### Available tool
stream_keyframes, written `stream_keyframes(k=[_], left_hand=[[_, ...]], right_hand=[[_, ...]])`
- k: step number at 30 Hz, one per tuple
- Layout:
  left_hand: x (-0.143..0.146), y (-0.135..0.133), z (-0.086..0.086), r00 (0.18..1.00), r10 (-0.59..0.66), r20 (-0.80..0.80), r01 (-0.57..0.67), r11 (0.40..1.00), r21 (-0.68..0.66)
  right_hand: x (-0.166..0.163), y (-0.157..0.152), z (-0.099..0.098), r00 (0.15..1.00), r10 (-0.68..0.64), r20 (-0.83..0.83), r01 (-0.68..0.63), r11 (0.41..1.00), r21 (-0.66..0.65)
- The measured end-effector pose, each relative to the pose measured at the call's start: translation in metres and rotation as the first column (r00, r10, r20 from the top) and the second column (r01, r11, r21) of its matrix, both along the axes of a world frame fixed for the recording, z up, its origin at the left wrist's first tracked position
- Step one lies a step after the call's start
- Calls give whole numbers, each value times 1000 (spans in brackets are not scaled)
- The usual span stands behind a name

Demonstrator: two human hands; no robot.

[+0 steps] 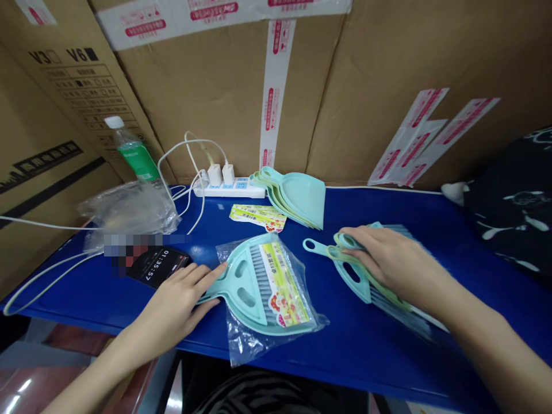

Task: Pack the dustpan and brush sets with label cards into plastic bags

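Dustpan-and-brush set (259,287), pale teal, lies in the middle of the blue table (371,345), already slipped into a clear plastic bag (241,339) together with a printed label card (282,282). The handle end pokes out of the bag's open mouth on the left, and there the left hand (181,305) rests on it, fingers stretched forward and laid flat along the handle rather than curled round it. The bag's mouth looks unsealed.

To the right, the right hand (388,259) lies palm down, fingers together, pressing on a loose pile of brushes (366,282) whose looped handles stick out toward the bagged set. Whether any brush is actually gripped cannot be told; the hand seems only to cover the pile.

Judging from this layout, one set is at the end of its packing step, and the hand on the brushes suggests the following piece is being picked out. A sensible next move would call for separating a single brush from the pile without dragging the others along.

Behind, a nested stack of dustpans (302,198) sits near the cardboard wall, with a few spare label cards (256,215) just beside it. A heap of empty clear bags (129,213) lies at the left by a water bottle (131,152), a power strip (228,187) with chargers, and a phone (159,265) showing a running timer.
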State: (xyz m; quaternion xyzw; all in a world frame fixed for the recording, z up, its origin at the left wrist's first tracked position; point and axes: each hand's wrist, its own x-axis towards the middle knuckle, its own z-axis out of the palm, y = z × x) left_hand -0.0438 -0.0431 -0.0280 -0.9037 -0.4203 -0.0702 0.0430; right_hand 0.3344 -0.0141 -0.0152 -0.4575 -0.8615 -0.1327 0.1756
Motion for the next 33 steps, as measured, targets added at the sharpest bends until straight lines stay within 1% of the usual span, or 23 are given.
stream_keyframes(k=[3,6,10,15,19,22,25,28,33], left_hand=[[1,0,1,1000,7,-2,-7,1000,-11],[2,-1,2,1000,7,0,-7,1000,-16],[3,-1,3,1000,4,8,-4,1000,-8],[3,0,3,1000,-21,3,21,999,26],[2,0,3,1000,-22,5,22,1000,22],[2,0,2,1000,-6,2,6,1000,5],[1,0,2,1000,-3,-2,3,1000,-3],[1,-1,2,1000,0,-1,0,1000,-15],[2,-1,3,1000,11,8,-10,999,-46]], right_hand=[[3,2,-5,996,77,55,-73,995,-65],[4,3,-10,984,139,108,-134,990,-52],[3,2,-10,987,104,125,-98,993,-59],[-9,6,-12,994,35,99,-34,999,-16],[-22,9,-24,989,54,136,-57,998,15],[-26,8,-28,985,64,161,-68,997,19],[-24,5,-27,981,71,182,-73,997,9],[-18,5,-24,978,101,182,-98,995,-30],[-6,12,-21,981,98,169,-90,994,-55]])
